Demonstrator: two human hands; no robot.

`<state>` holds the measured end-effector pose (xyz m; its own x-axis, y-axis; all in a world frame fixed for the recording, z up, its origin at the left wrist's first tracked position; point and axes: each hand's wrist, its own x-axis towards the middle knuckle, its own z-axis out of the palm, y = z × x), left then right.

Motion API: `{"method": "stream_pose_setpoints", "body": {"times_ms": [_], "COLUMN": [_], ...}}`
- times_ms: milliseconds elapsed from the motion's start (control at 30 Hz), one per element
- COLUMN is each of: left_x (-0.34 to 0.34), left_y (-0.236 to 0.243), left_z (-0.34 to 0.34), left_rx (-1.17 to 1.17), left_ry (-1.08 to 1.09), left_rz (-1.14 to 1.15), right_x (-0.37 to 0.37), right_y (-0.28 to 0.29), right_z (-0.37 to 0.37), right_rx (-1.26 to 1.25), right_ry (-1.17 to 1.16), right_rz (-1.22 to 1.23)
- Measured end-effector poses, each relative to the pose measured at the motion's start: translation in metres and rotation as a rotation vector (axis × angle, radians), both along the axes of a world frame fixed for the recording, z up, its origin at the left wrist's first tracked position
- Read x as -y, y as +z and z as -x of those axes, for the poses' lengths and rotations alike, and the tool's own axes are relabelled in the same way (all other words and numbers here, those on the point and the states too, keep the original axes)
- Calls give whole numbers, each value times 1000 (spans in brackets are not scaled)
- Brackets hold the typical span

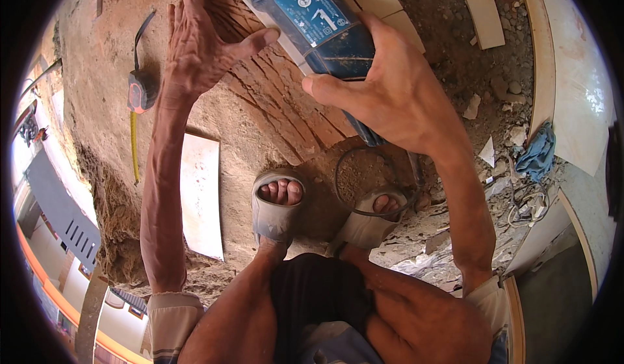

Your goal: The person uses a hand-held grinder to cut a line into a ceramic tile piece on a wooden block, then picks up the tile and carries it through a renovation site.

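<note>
My right hand (396, 94) grips a dark blue power tool (344, 58) with a label on its body, resting over a pale tile (380, 13) at the top. My left hand (201, 52) is spread on the left, thumb stretched to the pale edge beside the tool, fingertips near the frame's top. Beneath them lies a reddish grooved slab (279, 110). A tape measure (142, 91), partly pulled out, lies left of my left hand. A white tile (198, 195) lies beside my left forearm.
My sandaled feet (279, 201) stand below, by a looping black cable (338, 175). At right are rubble (510, 88), tile strips (481, 3), a blue cloth (536, 153) and large pale panels (578, 52). The left side drops off toward a building (78, 279).
</note>
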<state>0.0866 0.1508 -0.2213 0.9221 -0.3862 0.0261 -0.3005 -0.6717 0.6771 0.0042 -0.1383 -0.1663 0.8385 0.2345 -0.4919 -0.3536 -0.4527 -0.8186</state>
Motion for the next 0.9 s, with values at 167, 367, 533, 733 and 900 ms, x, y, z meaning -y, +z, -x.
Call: {"method": "stream_pose_setpoints", "body": {"times_ms": [167,367,533,733,900], "left_x": [6,-5,-6,-11,-9], "left_y": [15,5,2,-5,-5], "left_z": [6,0,1,0,0], "left_rx": [49,125,111,142,107], "left_ry": [-68,-13,-22,-41,-22], "left_rz": [-60,-306,-246,-180,-167], "right_x": [-1,1,3,4,6], "right_y": [0,0,1,0,2], "right_z": [2,4,7,10,11], "right_rx": [-7,3,-32,-18,-38], "right_ry": [5,1,-5,-9,-20], "right_rz": [21,18,-3,-1,-40]}}
